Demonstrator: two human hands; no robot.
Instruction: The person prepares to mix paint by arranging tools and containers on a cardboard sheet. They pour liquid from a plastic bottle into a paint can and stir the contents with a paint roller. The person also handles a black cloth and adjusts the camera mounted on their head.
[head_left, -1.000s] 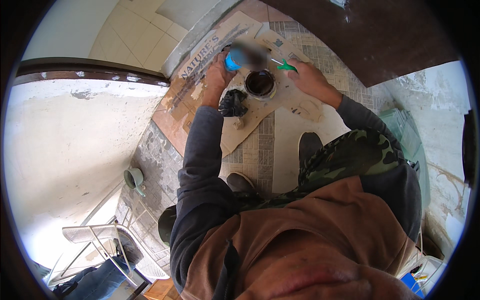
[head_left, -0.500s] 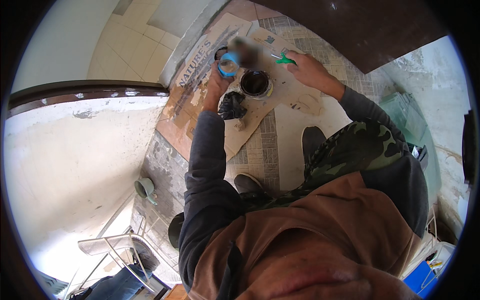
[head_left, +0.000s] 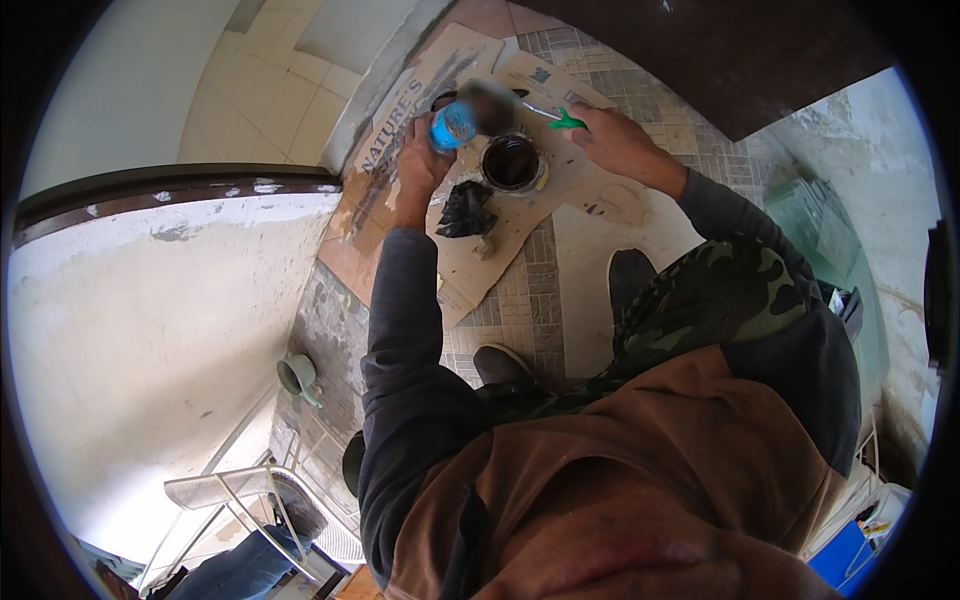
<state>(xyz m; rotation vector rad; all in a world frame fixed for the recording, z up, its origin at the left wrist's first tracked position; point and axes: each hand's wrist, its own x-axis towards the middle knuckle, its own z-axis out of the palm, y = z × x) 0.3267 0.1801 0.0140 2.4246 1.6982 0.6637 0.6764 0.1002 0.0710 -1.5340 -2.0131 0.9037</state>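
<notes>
My left hand [head_left: 422,158] is closed around a blue container [head_left: 453,127], which is tilted so that its side shows. My right hand [head_left: 612,138] grips the green handle [head_left: 568,121] of a tool with a thin metal rod. The rod runs left toward a dark, blurred patch, so the tool's head cannot be made out. Just below the container stands an open can [head_left: 512,163] with dark liquid inside and smears on its rim. A crumpled black plastic bag [head_left: 466,210] lies below my left hand, left of the can.
Stained cardboard [head_left: 525,205] covers the tiled floor under these things. A dark brown panel [head_left: 720,60] stands at the far right, glass sheets [head_left: 815,225] lean at the right wall. A grey-green dipper [head_left: 297,375] and a white wire rack [head_left: 235,490] are at the lower left.
My left hand has tipped the blue container: its round opening faced up before, and now its side shows. The tool in my right hand has shifted slightly, with more of its rod showing.
</notes>
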